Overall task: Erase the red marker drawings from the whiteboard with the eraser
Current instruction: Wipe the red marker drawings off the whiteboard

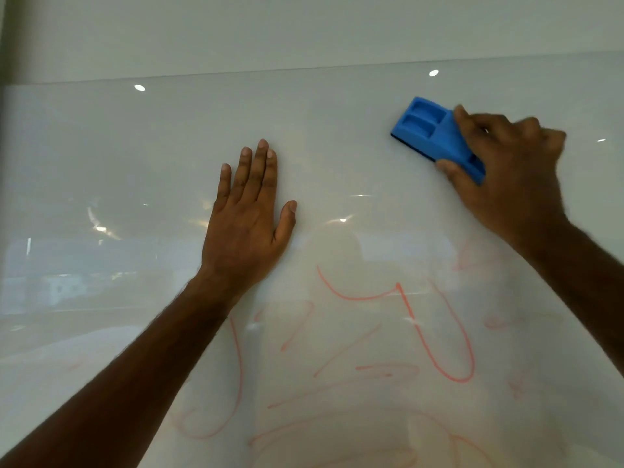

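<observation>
The upper band of the glossy white whiteboard (337, 136) looks wiped clean, so I judge the task partly done — the red marker drawings (439, 332) remain across the lower middle and toward the lower right corner, some crisp loops and strokes, others already smeared to faint pink. The right hand (499, 170) has its grip closed around the lower end of the blue moulded-plastic block eraser (435, 135), fingers curled over it, the dark felt face against the board near the upper right. The left hand (250, 211) lies flat on the board near its middle, fingers straight, holding nothing. The board is shiny — it mirrors round ceiling lights and a dim room; a plain pale wall (304, 28) runs above its top edge.
</observation>
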A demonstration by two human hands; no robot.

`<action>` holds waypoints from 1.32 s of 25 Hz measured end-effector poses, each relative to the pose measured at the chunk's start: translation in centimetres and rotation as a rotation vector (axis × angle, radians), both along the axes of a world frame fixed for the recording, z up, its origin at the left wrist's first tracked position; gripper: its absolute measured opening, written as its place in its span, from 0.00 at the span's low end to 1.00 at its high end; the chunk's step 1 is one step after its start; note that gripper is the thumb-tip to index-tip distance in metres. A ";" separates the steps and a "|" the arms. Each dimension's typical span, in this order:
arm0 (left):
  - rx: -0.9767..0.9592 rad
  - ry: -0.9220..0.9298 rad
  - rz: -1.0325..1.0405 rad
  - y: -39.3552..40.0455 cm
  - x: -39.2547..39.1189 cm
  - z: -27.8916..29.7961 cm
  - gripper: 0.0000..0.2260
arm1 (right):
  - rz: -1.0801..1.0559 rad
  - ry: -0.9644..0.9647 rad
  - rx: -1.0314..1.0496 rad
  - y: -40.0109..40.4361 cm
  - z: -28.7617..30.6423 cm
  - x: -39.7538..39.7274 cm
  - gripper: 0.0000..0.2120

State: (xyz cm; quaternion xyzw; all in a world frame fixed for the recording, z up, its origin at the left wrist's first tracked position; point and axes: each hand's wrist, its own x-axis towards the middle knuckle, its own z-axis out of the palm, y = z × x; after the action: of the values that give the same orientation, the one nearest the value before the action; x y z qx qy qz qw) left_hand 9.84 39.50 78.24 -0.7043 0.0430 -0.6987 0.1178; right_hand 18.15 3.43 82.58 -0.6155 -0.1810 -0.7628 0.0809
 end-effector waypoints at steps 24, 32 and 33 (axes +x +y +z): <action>-0.004 0.010 0.002 0.3 -0.2 -0.2 0.33 | 0.184 0.110 0.078 -1.2 -3.4 0.2 0.30; -0.016 0.042 -0.004 0.4 -0.6 -0.3 0.33 | -0.057 0.005 -0.228 -2.5 -12.3 -0.1 0.30; -0.019 0.043 -0.004 0.4 -0.6 -0.3 0.33 | -0.093 0.006 -0.232 -3.7 -12.8 0.1 0.30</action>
State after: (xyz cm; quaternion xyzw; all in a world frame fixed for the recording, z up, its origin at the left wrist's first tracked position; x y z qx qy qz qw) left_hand 9.25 39.92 77.93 -0.7203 0.0402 -0.6838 0.1090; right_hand 18.26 -0.24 69.80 -0.6309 -0.2389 -0.7377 -0.0258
